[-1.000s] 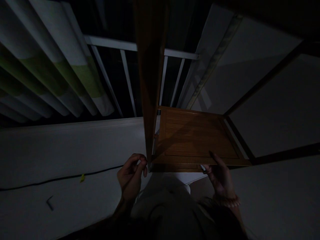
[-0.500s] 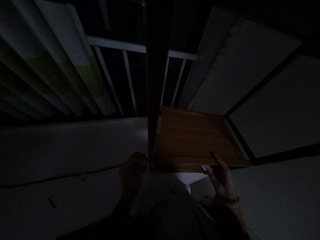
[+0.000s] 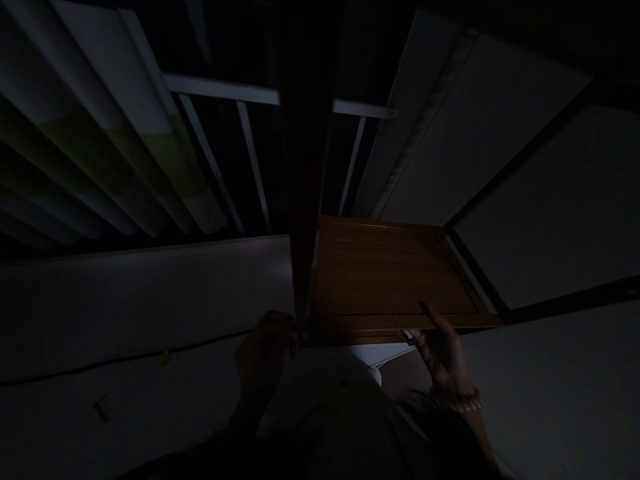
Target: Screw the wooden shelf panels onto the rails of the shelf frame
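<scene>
The scene is very dark. My left hand is closed, its fingertips pinched together against the lower end of a dark upright board. Anything small between those fingers is hidden in shadow. To the right of the upright lies a brown wooden panel with a grooved border. My right hand, with a beaded bracelet at the wrist, grips the panel's near edge, thumb above and fingers lower. A small bright spot shows at its fingertips; whether it is a nail or an object I cannot tell.
A small L-shaped hex key lies on the pale surface at the left. A dark cord with a yellow tie runs across it. Curtains and white railings stand behind. A dark-framed pale panel is at the right.
The view has shifted slightly, so the upright board and curtains sit a little further left. Both hands keep nearly the same places and grips.
</scene>
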### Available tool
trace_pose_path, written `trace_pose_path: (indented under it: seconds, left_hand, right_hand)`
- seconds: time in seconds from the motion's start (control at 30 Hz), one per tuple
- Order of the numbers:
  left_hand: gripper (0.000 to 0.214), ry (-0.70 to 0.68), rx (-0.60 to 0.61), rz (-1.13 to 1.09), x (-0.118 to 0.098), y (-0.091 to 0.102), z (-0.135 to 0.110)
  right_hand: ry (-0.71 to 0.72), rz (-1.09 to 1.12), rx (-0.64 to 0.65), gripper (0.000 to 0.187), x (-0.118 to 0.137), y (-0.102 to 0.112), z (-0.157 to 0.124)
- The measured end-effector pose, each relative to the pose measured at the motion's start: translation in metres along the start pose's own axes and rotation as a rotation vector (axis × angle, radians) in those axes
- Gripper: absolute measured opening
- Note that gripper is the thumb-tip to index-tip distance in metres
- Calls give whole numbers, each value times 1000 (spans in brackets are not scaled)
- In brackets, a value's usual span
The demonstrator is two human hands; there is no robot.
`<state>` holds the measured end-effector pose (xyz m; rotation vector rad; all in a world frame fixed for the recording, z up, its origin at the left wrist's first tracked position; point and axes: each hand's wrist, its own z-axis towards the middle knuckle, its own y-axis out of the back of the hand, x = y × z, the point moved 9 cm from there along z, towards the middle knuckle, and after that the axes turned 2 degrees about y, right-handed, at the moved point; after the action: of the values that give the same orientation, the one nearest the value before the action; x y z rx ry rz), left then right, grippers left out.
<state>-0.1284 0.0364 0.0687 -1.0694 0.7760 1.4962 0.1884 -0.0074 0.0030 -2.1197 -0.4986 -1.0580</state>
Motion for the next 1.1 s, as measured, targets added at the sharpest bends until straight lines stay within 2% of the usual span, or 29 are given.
trace_pose_path:
  seconds: [0.13,0.4,0.53,0.63,0.7,0.87,1.1]
  left_hand:
    - [15,32,46,30,-5,-1,4]
    - [12,79,193,121,4,-5,11]
    - [12,32,275,343,3,-8,9]
    - [22,-52,341,489,-4,-13,7]
    - [24,-87,343,545,-8,-15,7]
    - [22,-119,294,615,-11,-13,8]
    - [22,-237,357,566,-14,-18,9]
  right_hand:
    - [15,22,4,29,2,-2,0]
    - [-70,-19,6,34,-5,-1,2]
    - [4,-10,12,25,0,1,3]
    - [20,4,9,27,0,2,3]
    - [14,12,4,29,0,2,3]
    - [12,11,-19,28,0,3,2]
    - [18,15,-3,27,0,4,4]
